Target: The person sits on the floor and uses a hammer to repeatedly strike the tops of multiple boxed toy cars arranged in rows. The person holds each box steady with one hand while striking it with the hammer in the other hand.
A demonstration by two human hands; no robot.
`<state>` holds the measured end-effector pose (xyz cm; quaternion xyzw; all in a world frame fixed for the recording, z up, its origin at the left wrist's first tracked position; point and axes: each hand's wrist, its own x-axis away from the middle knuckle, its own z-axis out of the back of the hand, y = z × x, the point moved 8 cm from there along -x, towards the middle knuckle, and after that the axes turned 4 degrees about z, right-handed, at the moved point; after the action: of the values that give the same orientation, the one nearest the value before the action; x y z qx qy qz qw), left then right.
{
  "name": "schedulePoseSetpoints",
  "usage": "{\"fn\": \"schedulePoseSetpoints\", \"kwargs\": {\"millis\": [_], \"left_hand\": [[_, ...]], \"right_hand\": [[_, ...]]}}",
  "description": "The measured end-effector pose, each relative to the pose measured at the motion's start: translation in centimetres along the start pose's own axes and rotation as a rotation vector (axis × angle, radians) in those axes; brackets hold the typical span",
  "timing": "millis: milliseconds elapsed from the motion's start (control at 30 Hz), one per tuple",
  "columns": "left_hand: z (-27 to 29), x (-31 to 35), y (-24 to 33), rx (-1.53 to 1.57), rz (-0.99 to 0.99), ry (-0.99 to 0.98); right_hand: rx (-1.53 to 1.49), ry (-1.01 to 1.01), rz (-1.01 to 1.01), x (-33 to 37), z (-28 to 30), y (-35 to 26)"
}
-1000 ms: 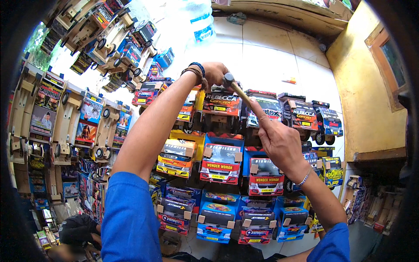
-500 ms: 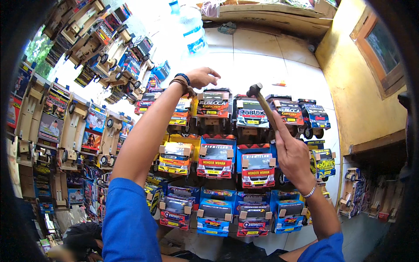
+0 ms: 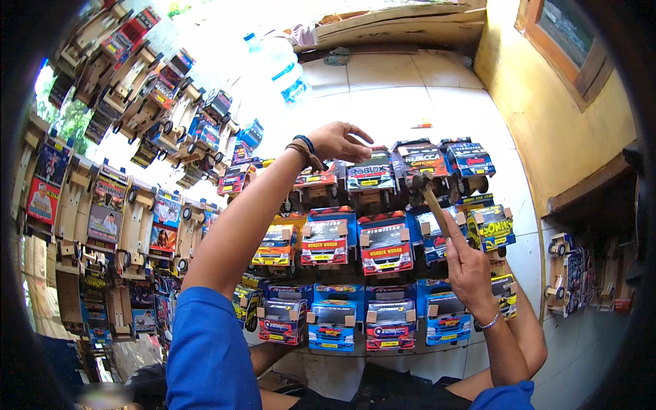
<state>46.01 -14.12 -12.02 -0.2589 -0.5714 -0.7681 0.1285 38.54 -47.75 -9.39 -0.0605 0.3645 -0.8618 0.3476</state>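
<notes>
Several wooden toy trucks with printed fronts stand in three rows on the tiles before me. My left hand (image 3: 342, 142) is over the back row, its fingers stretched out and holding nothing. Just under its fingertips is a toy truck (image 3: 370, 176) with a white and blue front. My right hand (image 3: 471, 273) grips a hammer (image 3: 437, 210) by its wooden handle. The hammer's head hangs in front of an orange and black toy truck (image 3: 424, 158) in the back row. Below the handle, a blue toy truck (image 3: 437, 240) in the middle row is partly covered.
More toy trucks (image 3: 109, 205) are stacked on their sides at the left. A big clear water bottle (image 3: 283, 72) stands at the back. On the right are a yellow wall (image 3: 519, 102) with a wooden-framed window and more trucks (image 3: 570, 273) in a dark recess.
My left hand has moved right along the back row. The hammer has come down from above that row, and my right hand is lower. The whole view has also shifted.
</notes>
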Motion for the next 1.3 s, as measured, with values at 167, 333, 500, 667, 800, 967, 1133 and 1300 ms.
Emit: {"fn": "schedulePoseSetpoints", "kwargs": {"millis": [167,333,500,667,800,967,1133,1300], "left_hand": [[-1.2,-2.5,-0.7,0.09,0.001,0.063],[-0.9,-4.2,-1.9,0.041,0.044,0.14],[-0.2,-4.1,-1.2,-0.163,-0.035,0.063],[2.1,-3.3,-0.2,-0.127,0.054,0.039],[4.4,-3.1,1.9,-0.207,0.033,0.114],[3.4,-3.5,2.3,-0.302,0.02,-0.009],[1.3,-5.1,1.2,-0.358,0.102,-0.07],[-0.1,-6.8,0.2,-0.324,0.089,-0.088]], "right_hand": [[-0.058,0.02,0.01,0.6,0.3,1.2],[-0.103,0.002,-0.031,0.3,-0.1,2.7],[-0.116,0.014,-0.023,0.1,-0.2,3.3],[-0.148,0.006,-0.059,0.1,-0.2,3.8],[-0.168,-0.005,-0.061,0.2,-0.4,3.7],[-0.22,-0.005,-0.068,0.0,-1.1,3.9],[-0.263,-0.011,-0.084,-0.2,-1.7,4.3],[-0.25,-0.033,-0.071,-0.4,-1.8,4.5]]}}
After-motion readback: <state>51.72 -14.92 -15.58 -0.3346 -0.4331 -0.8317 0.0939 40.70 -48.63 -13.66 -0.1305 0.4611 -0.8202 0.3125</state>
